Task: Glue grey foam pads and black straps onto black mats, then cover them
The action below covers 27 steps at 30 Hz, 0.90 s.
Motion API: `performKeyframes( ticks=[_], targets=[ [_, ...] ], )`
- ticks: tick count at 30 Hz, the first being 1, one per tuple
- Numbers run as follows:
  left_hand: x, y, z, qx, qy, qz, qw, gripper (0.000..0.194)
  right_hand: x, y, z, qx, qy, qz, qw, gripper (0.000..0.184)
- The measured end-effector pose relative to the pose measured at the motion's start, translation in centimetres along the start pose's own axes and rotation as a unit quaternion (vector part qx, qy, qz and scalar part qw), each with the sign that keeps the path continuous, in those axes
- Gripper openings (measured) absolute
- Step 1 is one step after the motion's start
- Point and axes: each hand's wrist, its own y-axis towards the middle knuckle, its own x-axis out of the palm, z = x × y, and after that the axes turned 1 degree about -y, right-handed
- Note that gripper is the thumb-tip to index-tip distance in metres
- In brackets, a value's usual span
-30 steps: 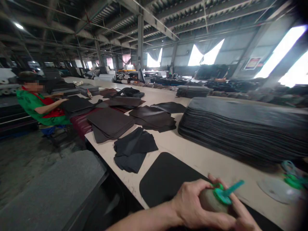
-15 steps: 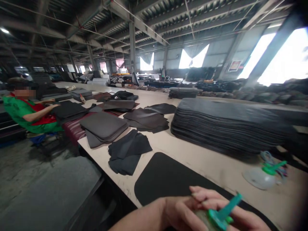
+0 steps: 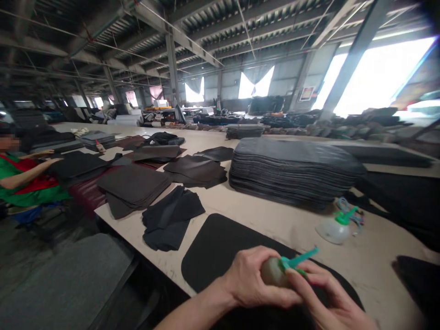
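Observation:
A squeeze bottle (image 3: 274, 271) with a green cap and slanted teal nozzle is held over the near edge of the table. My left hand (image 3: 249, 277) wraps round its cloudy body. At the cap, my right hand (image 3: 326, 291) has its fingers closed on the green collar (image 3: 299, 272) below the nozzle. Beneath both hands lies a large black panel (image 3: 220, 247) with rounded corners, flat on the table and partly hidden by my arms.
A second squeeze bottle (image 3: 335, 229) with a green cap stands to the right. Behind is a tall stack of dark panels (image 3: 292, 169). Black pieces (image 3: 172, 217) and brown panels (image 3: 134, 185) lie to the left. A person in green and red (image 3: 30, 176) sits at far left.
The view has swung right. Both hands and the bottle have come higher into view. My right hand, earlier behind the bottle, now grips its cap from the right.

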Motion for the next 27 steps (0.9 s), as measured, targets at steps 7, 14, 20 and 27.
performKeyframes(
  ticks=[7, 14, 20, 27],
  targets=[
    [-0.8, 0.4, 1.3, -0.094, -0.114, -0.065, 0.987, 0.067, -3.1, 0.5, -2.7, -0.043, -0.001, -0.126, 0.991, 0.052],
    [-0.6, -0.7, 0.5, -0.173, -0.435, -0.179, 0.865, 0.062, -3.9, 1.3, -4.1, -0.057, 0.044, -0.102, 0.992, 0.033],
    [0.6, -1.8, -0.5, -0.236, -0.503, -0.293, 0.778, 0.071, -0.6, 2.2, -4.1, -0.041, 0.196, -0.383, 0.902, 0.047],
    [0.4, -1.9, -0.8, -0.198, -0.492, -0.264, 0.806, 0.062, 1.3, 1.5, -4.6, 0.012, 0.269, -0.369, 0.89, 0.033]
  ],
)
